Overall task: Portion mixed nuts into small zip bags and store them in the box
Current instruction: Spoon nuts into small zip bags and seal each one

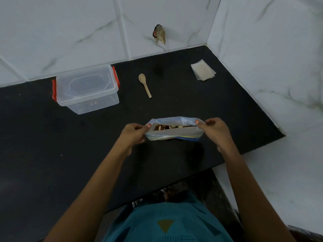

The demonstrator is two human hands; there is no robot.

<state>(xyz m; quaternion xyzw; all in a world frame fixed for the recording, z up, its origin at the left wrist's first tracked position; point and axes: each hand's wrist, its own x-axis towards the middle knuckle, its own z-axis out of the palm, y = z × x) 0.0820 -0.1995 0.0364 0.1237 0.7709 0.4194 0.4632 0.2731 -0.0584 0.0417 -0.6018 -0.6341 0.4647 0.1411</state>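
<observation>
Two hands, left (134, 133) and right (214, 131), pinch one bag (174, 133); one box (87, 89), one spoon (145, 85).

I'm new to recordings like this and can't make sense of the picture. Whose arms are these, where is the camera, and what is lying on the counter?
There is no machine here. A person works with bare hands, and the single picture comes from a wide-angle camera worn on their head, looking forward and down. The left hand and right hand each pinch one end of a large bag of mixed nuts, holding its mouth open over the black counter. Farther back are a clear plastic box with red clips, its lid apparently on, a wooden spoon, and a stack of small flat bags near the wall corner.
</observation>
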